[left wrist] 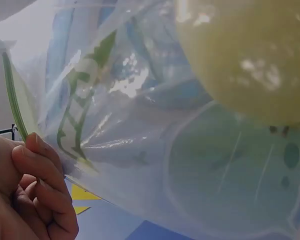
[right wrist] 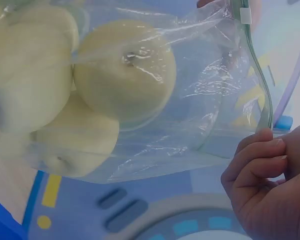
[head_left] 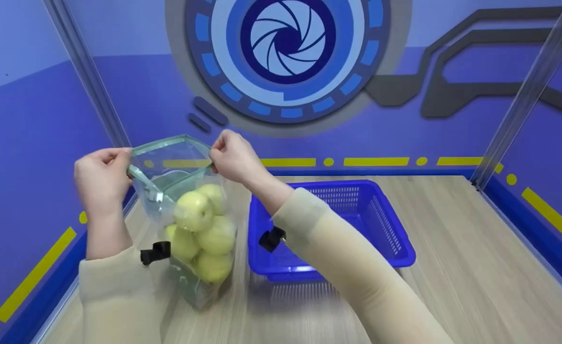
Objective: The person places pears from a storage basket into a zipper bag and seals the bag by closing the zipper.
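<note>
A clear zip bag (head_left: 159, 205) with a green rim hangs upright between my hands, its mouth spread apart. Several yellow-green apples (head_left: 216, 235) fill its lower part. My left hand (head_left: 101, 179) pinches the left end of the rim, and my right hand (head_left: 235, 155) pinches the right end. A small white slider (right wrist: 245, 16) sits on the rim in the right wrist view. In the left wrist view, curled fingers (left wrist: 45, 185) grip the bag's edge beside a printed green pattern. Whether the bag's bottom touches the table cannot be told.
A blue plastic basket (head_left: 331, 273) with slotted walls stands on the wood-grain table (head_left: 457, 248), right of the bag and partly behind my right forearm. Blue printed panels (head_left: 142, 86) enclose the table at the back and sides.
</note>
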The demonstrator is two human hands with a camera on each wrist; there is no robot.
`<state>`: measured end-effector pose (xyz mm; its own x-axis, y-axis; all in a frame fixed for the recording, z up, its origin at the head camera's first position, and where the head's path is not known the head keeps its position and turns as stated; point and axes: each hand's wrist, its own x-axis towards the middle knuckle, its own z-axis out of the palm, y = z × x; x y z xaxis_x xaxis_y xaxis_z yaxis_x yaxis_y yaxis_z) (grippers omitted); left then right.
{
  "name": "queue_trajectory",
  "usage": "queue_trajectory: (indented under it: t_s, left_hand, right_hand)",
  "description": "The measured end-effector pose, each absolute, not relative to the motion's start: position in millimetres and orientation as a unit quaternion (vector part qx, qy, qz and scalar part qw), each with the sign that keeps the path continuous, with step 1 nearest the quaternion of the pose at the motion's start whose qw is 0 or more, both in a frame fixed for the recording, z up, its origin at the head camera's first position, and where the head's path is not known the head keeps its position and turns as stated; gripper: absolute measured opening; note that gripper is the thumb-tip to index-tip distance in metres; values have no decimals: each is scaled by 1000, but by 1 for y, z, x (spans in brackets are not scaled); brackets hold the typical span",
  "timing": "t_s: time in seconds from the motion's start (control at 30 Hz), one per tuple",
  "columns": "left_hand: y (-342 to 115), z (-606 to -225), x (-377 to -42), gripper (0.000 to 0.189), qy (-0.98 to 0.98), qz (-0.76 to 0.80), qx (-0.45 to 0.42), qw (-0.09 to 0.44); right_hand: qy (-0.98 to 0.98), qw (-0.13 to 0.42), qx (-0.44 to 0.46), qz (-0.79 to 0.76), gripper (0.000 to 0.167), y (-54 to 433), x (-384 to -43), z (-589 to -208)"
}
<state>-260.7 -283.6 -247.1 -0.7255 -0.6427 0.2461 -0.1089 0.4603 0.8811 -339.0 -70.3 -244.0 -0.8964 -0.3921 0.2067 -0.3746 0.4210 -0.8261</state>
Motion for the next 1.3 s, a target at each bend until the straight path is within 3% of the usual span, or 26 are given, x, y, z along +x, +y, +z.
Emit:
queue_trajectory:
  t_s: [0.2, 0.47, 0.63, 0.77, 0.87, 1.1, 1.3]
  left_hand:
    - [-283, -257, -271, 41, -825, -471, 217, 225]
    - [-261, -257, -238, 89, -918, -359, 163, 45]
    - [-237, -252, -215, 84, -959, -272, 75, -16]
    - [-223, -253, -207, 44, -974, -221, 53, 3]
    - [-218, -252, -207, 22, -979, -193, 61, 28]
    - [-222, -247, -205, 11, -977, -179, 94, 72]
    - [-246, -251, -205, 27, -964, -198, 134, 113]
  right_hand:
    - [850, 8, -223, -478, 11, -72, -342, -245]
    - [869, 43, -214, -444, 11, -72, -345, -252]
    - [867, 57, -206, -451, 11, -71, -347, -252]
    - [850, 76, -206, -479, 6, -72, -348, -252]
    - [840, 83, -228, -485, 20, -71, -349, -252]
    - [889, 72, -331, -309, 34, -62, -361, -244]
    - [941, 35, -321, -106, 34, -48, -375, -247]
